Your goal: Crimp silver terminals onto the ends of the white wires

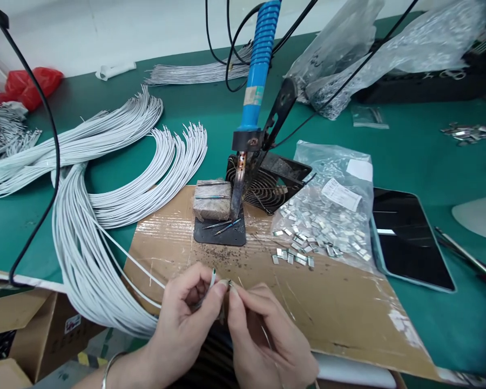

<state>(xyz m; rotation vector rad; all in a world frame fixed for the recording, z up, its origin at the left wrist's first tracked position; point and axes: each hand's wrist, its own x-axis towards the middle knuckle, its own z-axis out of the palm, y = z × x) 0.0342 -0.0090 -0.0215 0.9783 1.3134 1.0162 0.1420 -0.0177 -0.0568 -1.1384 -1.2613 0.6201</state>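
Note:
Close together above the cardboard, my two hands meet fingertip to fingertip. My left hand [188, 316] is closed on a white cable [213, 278], whose cut end with a dark green tip stands up between thumb and forefinger. My right hand [265, 337] pinches thumb and forefinger at a tiny dark piece beside that end; its kind is hidden by the fingers. A thin pale strand [266, 336] shows by the right palm. Beyond the hands, a blue-handled soldering iron [256, 86] is clamped tip down in a stand, beside a wrapped block [213, 201] with thin metal pieces on top.
Bundles of white cables [81, 227] spread over the left of the green table. A small fan [269, 186] sits behind the iron. To the right lie a plastic bag [332, 189], small metal connectors [294, 257] and a phone-like tablet [413, 237]. Cardboard [328, 308] covers the front.

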